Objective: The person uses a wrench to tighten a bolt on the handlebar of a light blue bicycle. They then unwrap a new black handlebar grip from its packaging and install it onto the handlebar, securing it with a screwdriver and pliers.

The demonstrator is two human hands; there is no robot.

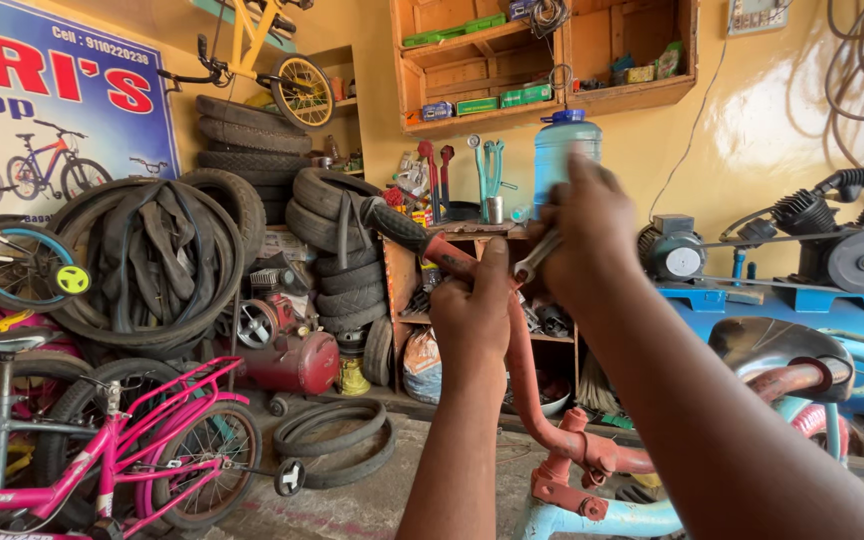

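A: What is being worked on?

B: A bent red metal handlebar tube [524,360] of a small bicycle, rising from a red clamp on a pale blue frame [592,515] at the bottom of the view. Its upper end carries a black rubber grip [394,224].

A: And the hands?

B: The left hand [472,310] is wrapped tight round the tube just below the grip, thumb up. The right hand [587,240] is closed on a slim silver metal spanner [535,258], whose head sits at the tube right beside the left thumb.

A: What could go wrong from here?

B: My guess is that the spanner could slip off whatever it bites; its seat is hidden, so I cannot tell how well it fits. A slip would send the steel head into the left thumb, which is touching or nearly so. The bar is also held up in the air, so a hard pull might twist it in the clamp.

A: What is around?

B: A pink child's bicycle [142,440] at lower left, stacked black tyres [252,140] and hanging inner tubes [157,255] behind it, a small red compressor tank [292,360] on the floor, a blue air compressor [812,290] at right, and a wooden wall shelf [542,60] above a cluttered bench.
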